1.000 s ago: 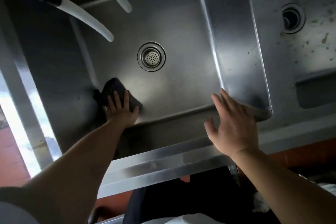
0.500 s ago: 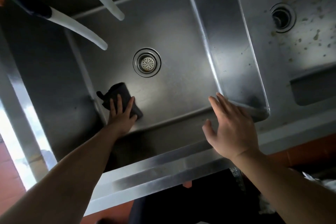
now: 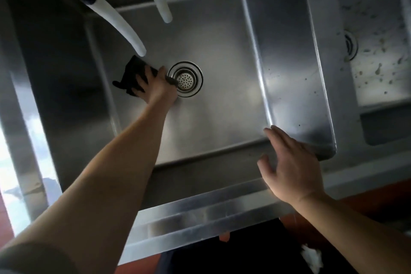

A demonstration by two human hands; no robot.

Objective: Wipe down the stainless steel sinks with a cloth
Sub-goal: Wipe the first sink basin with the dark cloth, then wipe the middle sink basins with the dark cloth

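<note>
No legible text, labels, brand marks or numbers anywhere in view. Checked the steel sink (image 3: pixel 222 107) walls, the drain strainer (image 3: pixel 185 79) and the hoses (image 3: pixel 117 20): all plain and unmarked.

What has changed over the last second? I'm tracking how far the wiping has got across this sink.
The left hand has slid the dark crumpled cloth across the floor of the stainless steel basin, from the near left corner up to the round perforated metal drain. Its grip on the cloth is unchanged. The right hand remains open and empty at the basin's near right corner. The speckled neighbouring basin is untouched.
</note>
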